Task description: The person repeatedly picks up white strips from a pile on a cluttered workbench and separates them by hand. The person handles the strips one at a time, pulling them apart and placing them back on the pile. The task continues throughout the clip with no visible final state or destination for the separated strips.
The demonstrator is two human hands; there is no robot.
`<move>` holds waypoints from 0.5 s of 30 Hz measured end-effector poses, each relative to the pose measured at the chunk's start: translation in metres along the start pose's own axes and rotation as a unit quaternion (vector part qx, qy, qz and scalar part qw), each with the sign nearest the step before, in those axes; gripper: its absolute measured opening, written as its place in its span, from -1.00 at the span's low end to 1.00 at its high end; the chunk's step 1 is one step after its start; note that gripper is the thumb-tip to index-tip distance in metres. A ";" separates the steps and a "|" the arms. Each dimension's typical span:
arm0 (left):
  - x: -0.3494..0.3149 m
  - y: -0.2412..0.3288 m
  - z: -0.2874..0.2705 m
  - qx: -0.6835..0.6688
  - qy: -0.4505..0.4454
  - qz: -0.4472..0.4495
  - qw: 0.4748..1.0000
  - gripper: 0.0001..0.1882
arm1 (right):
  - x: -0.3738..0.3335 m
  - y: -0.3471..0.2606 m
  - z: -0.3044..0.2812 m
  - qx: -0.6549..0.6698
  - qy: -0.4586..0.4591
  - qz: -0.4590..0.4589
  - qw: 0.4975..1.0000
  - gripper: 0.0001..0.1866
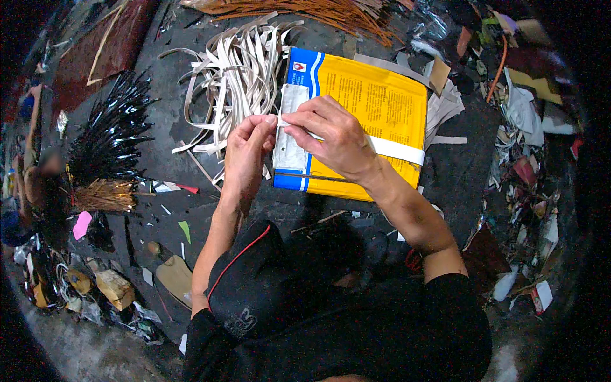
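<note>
My left hand and my right hand meet near the left edge of a flat yellow and blue printed sheet. Both pinch a narrow white strip, which passes beneath my right hand and reaches over the sheet's right edge. What exactly lies between the fingertips is partly hidden. Under the right fingers, a pale grey plate rests on the blue end of the sheet. A thin dark rod lies across the sheet's near side. Just beyond my left hand spreads a loose bundle of pale strips.
Orange-brown strips lie at the far edge. Grey flat pieces stick out right of the sheet. Shiny black strips and a brown bundle are at left, near another person. Scraps litter the right side.
</note>
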State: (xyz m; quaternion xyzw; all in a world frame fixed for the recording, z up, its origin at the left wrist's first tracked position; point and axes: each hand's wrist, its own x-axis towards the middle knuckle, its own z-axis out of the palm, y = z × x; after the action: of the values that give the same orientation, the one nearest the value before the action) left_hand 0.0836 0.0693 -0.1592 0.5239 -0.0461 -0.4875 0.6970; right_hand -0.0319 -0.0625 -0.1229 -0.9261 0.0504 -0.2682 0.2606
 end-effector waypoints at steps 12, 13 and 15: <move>0.020 -0.016 -0.022 -0.037 -0.008 -0.007 0.999 -0.84 | 0.000 0.001 -0.001 0.006 -0.027 0.014 1.000 -0.82; 0.021 -0.018 -0.025 -0.040 -0.006 -0.007 0.999 -0.84 | 0.000 0.001 -0.002 0.004 -0.029 0.015 0.999 -0.82; 0.025 -0.022 -0.030 -0.046 0.000 -0.007 0.999 -0.84 | 0.000 0.002 -0.002 0.003 -0.033 0.013 0.999 -0.82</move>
State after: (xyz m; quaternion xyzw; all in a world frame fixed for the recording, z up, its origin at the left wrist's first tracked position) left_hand 0.0999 0.0728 -0.2008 0.4911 -0.0197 -0.4943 0.7170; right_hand -0.0329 -0.0651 -0.1218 -0.9328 0.0532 -0.2343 0.2687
